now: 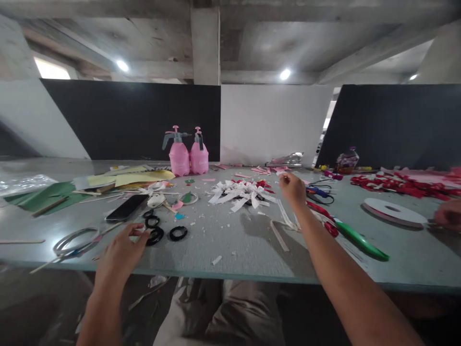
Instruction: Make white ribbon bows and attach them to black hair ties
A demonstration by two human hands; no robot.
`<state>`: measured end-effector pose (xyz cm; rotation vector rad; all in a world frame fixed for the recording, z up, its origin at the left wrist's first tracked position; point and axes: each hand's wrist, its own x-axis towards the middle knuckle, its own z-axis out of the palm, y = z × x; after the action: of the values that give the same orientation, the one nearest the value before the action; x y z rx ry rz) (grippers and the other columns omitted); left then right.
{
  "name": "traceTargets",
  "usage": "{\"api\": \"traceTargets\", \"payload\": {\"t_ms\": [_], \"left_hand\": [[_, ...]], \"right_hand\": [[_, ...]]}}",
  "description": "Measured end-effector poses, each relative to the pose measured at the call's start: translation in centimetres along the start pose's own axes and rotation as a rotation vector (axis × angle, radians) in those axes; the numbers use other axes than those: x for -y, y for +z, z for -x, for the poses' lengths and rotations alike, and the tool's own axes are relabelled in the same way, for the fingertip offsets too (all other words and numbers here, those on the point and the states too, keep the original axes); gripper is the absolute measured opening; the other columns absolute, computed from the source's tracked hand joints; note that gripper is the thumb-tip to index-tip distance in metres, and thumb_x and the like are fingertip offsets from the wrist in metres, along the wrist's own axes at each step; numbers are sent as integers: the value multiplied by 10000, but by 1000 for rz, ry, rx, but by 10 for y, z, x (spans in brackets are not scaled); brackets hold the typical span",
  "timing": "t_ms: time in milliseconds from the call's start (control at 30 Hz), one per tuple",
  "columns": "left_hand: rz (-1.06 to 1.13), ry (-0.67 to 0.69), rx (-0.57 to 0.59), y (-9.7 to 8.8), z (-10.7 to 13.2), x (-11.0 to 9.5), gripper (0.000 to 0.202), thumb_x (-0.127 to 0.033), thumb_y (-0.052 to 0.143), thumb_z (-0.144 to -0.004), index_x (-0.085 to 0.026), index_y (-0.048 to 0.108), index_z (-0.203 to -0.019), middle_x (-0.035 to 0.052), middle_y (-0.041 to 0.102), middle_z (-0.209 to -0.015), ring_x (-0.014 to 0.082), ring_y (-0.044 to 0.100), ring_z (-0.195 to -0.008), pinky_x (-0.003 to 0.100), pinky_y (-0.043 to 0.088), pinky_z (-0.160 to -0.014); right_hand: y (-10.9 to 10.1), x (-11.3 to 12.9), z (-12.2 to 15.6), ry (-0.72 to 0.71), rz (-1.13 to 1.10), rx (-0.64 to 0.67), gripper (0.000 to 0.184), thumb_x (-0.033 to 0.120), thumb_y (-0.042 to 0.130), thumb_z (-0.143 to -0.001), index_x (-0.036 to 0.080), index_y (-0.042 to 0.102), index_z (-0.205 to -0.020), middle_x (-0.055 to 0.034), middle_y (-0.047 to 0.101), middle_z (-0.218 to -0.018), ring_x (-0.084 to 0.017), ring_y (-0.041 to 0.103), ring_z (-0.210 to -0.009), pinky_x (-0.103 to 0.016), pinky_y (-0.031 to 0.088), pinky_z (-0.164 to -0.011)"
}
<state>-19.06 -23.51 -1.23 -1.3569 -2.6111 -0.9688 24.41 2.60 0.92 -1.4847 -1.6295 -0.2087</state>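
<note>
At the left front of the table, my left hand [122, 250] has its thumb and fingertips closed at the edge of a black ring [155, 236]. Another black ring [151, 221] lies just behind, and a separate black ring [178, 233] sits to the right. My right hand [292, 188] is raised over the right middle of the table, fingers pinched together; whatever may be between them is too small to make out. A heap of white ribbon pieces [239, 194] lies left of it. White ribbon strips [286, 216] rest below that hand.
A phone [127, 207] and coiled wire [76, 241] lie at left. Pink spray bottles [179, 158] stand at the back. Green-handled scissors [362, 239], a ribbon spool [394, 211] and red ribbon pieces [403, 187] are at right. Another person's hand [448, 214] shows at the right edge.
</note>
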Motion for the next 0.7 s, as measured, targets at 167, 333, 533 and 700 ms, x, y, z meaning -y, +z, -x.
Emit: {"api": "traceTargets", "payload": {"t_ms": [167, 333, 533, 700], "left_hand": [[-130, 8, 104, 12, 3, -3, 415, -559, 490, -776, -272, 660, -1023, 68, 687, -1045, 318, 608, -1005, 371, 445, -766], [-20, 16, 26, 9, -3, -23, 329, -509, 499, -793, -286, 649, -982, 21, 700, -956, 257, 636, -835, 307, 416, -661], [78, 172, -133, 6, -19, -63, 288, -459, 545, -779, -271, 648, -971, 4, 691, -951, 194, 624, -807, 264, 409, -675], [-26, 296, 205, 27, -38, -83, 333, -415, 575, -753, -267, 650, -1043, 20, 697, -979, 224, 629, -902, 274, 424, -726]], "right_hand": [[-2, 19, 7, -83, -76, 37, 340, 327, 412, -880, 151, 668, -1019, -100, 707, -806, -209, 636, -773, -267, 417, -718], [6, 25, 16, -129, -32, 145, 312, 333, 439, -868, 177, 686, -974, -90, 716, -817, -205, 634, -760, -262, 405, -689], [-13, -5, 7, -29, 165, 256, 314, 312, 440, -869, 162, 711, -920, -121, 719, -870, -210, 644, -825, -258, 403, -701], [-45, -29, 11, 2, 312, 588, 301, 360, 503, -832, 166, 734, -833, -132, 720, -858, -224, 655, -814, -262, 399, -662]]}}
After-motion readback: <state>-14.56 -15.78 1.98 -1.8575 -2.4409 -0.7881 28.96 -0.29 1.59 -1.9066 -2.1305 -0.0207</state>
